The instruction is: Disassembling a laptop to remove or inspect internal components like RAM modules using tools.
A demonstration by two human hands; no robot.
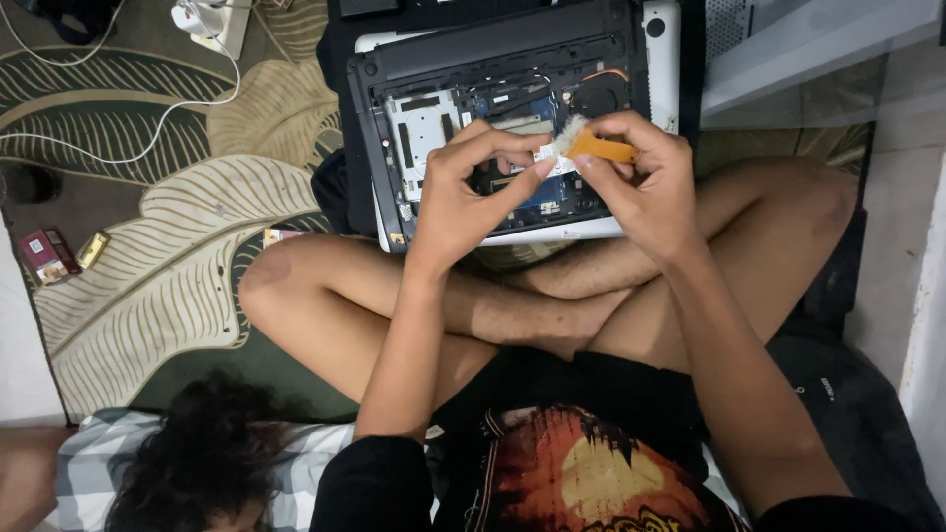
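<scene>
Leaf-patterned carpet (168,246) lies under an opened laptop (512,118), its bared board just beyond the crossed legs. Over it the right hand (641,182) pinches an orange-handled brush (596,146), long axis running left-right with bristles toward the left hand (463,192), whose fingers close on a small pale part (545,154) touching the bristles

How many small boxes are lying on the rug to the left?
2: a dark red box near the rug's left edge, and a smaller yellowish box just right of it. Others may be hidden.
</scene>
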